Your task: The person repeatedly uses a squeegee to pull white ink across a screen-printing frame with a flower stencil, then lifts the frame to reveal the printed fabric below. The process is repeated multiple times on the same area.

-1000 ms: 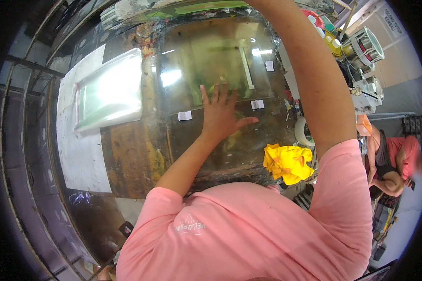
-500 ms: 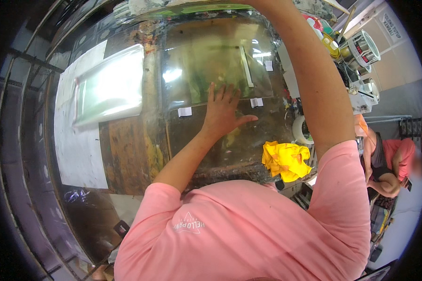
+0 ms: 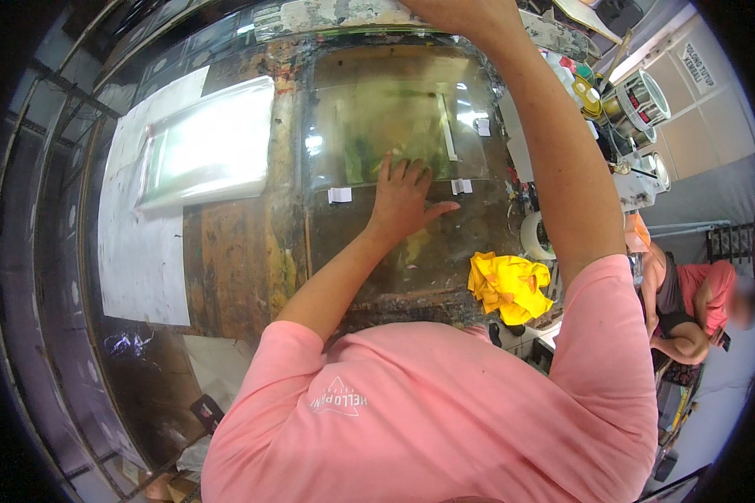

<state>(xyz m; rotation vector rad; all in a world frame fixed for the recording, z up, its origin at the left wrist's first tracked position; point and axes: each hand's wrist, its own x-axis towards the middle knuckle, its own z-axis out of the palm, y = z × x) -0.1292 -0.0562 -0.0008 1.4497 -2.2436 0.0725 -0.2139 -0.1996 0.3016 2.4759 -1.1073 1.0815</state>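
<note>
My left hand lies with its fingers apart on the near edge of a clear, shiny sheet on the worktable. Small white tabs sit along the sheet's near and right edges, and a narrow white strip runs near its right side. My right arm stretches far forward; the right hand is cut off by the upper edge, so its fingers are hidden. A crumpled yellow cloth lies at the table's near right corner, below the right arm.
A stack of glossy clear film rests on white paper at the left. Metal bars stand beyond it. Paint cans and a tape roll are on the right, where another person sits.
The view has shifted slightly, so the table appears a little lower and further right. More of my right hand shows at the top. My left hand stays on the sheet.
</note>
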